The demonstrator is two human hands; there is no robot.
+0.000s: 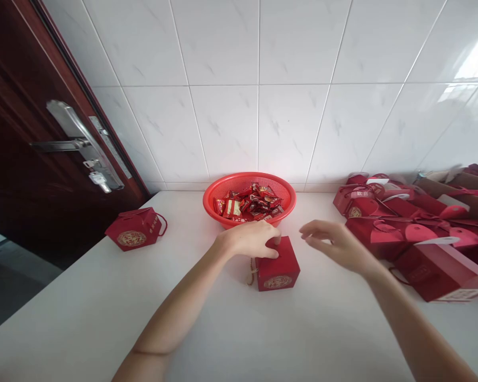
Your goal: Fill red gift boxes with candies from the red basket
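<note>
A closed red gift box (281, 265) with a gold emblem on its front sits on the white table. My left hand (253, 239) reaches over its top from the left, thumb on the upper face and fingers curled around the back part; the far fingertips are hidden. A tan cord with a tassel (252, 273) hangs at the box's left side. To the right of the box, my right hand (332, 244) hovers apart from it, slightly blurred, thumb and bent fingers separated with nothing between them. Behind the box stands a red plastic basket (210, 204) holding red-wrapped sweets (258, 204).
Another closed red box (135, 228) with a cord handle stands at the left of the table (207, 329). Several red boxes (434, 270) crowd the right side, some with open flaps. A tiled wall (223, 127) bounds the back; a dark door (19, 106) is at the left.
</note>
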